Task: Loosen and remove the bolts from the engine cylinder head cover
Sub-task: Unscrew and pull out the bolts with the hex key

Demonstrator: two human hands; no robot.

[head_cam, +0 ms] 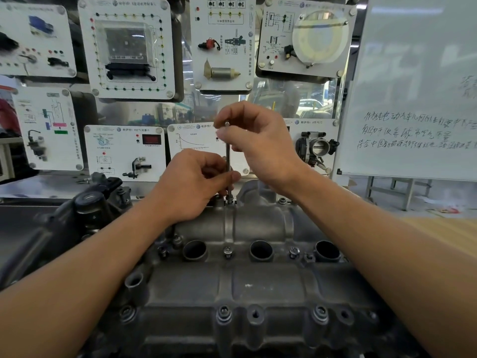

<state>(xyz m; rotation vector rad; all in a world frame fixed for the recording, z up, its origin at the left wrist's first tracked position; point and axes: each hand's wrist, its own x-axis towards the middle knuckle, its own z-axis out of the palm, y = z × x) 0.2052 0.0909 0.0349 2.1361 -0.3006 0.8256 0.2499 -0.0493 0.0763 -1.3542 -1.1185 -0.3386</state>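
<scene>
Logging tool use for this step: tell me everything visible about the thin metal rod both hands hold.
The rod is a slim, straight, silvery metal shaft with a small rounded cap on top. It stands nearly upright over the far edge of the cylinder head cover, its lower end on a bolt there. The right hand pinches its top; the left hand pinches it low down. Its tip is hidden.

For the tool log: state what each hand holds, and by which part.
Both hold one thin metal rod, upright on a far bolt: right hand pinches its top end, left hand pinches its lower shaft.
</scene>
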